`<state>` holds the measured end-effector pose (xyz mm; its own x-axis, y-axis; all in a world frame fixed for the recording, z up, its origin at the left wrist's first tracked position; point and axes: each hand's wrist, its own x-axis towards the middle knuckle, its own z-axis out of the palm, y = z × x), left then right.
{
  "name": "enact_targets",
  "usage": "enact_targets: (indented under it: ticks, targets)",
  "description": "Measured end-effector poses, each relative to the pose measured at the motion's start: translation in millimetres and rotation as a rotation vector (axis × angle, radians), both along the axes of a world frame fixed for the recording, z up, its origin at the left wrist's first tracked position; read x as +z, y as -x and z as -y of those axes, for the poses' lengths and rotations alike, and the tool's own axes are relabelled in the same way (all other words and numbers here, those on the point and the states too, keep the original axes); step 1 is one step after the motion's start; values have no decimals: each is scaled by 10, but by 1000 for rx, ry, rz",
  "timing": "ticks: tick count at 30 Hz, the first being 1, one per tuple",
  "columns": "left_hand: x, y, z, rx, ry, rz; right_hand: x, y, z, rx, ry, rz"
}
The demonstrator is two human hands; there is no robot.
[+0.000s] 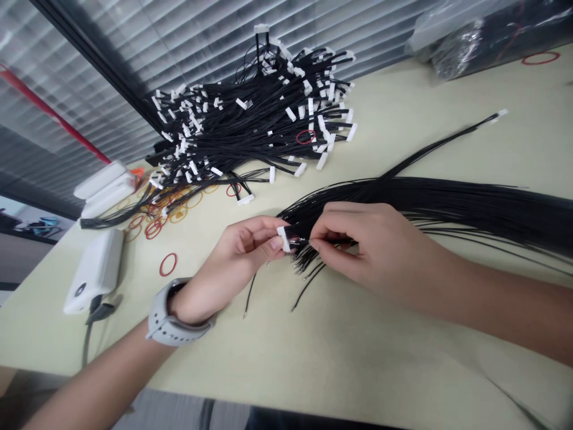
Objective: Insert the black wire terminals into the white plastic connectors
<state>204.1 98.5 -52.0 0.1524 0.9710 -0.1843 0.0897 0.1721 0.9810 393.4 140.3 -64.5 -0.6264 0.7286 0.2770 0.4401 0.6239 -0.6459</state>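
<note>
Between the thumb and fingers of my left hand (pixel 250 245) is a white connector housing (pixel 283 239), with black wires running from it to the right. My right hand (pixel 358 236) pinches a thin black wire (pixel 304 241) close to the housing's wire side. Whether the wire's tip is inside the housing I cannot tell. Under both hands lies a thick bundle of loose black wires (pixel 474 206), their metal-tipped ends (pixel 299 266) fanned out below my fingers. One short wire (pixel 301 294) sticks out toward the table's front.
A heap of finished-looking black cables (pixel 250 119) with white connectors lies at the back. Red and yellow rubber bands (pixel 172 209) are scattered at left, near a white power bank (pixel 96 272) with a plugged-in cable. A plastic-wrapped bundle (pixel 492 42) rests at the back right.
</note>
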Motion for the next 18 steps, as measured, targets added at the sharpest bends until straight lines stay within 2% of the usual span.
enact_targets:
  ticks: [6, 18]
  targets:
    - [5, -12, -3, 30, 8, -12, 9, 3, -2, 46, 25, -2]
    - [11, -12, -4, 17, 1, -13, 19, -1, 12, 37, 59, -21]
